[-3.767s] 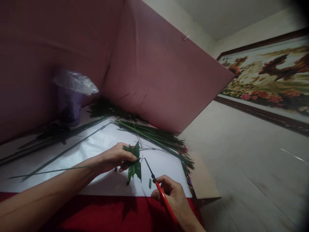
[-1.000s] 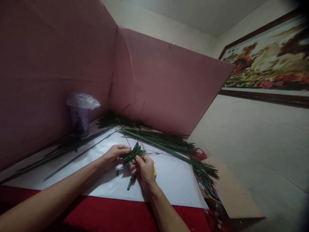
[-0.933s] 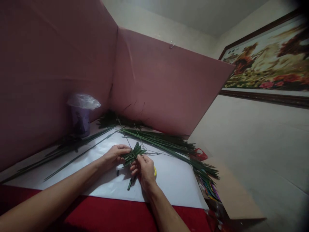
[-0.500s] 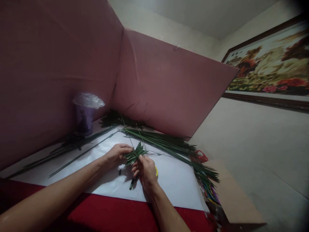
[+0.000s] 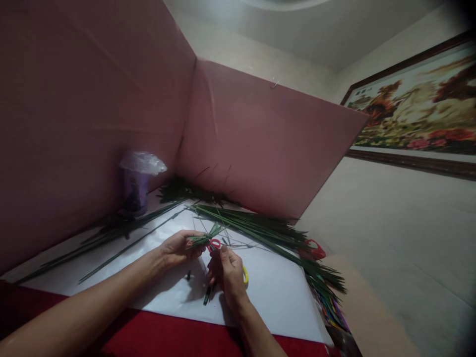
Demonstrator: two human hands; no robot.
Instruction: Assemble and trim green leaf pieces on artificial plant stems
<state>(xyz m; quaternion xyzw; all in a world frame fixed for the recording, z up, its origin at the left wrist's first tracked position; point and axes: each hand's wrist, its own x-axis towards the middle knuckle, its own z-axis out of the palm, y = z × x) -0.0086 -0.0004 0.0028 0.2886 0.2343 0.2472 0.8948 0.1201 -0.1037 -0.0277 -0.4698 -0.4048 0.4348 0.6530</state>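
Our left hand (image 5: 180, 248) pinches one fanned green-leaf bundle (image 5: 198, 240); right hand (image 5: 232, 270) half-curled, can't tell if holding. One brown-framed horse painting (image 5: 416, 110), corner marks (image 5: 363, 91) illegible.

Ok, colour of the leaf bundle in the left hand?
Green: the leaf bundle shows best in the head view, the only one.

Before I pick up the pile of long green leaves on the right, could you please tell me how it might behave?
The long green leaves look thin, so are probably light. They lie mostly straight, suggesting springy stiffness. They fan out past the white sheet's edge, so they may splay when lifted.
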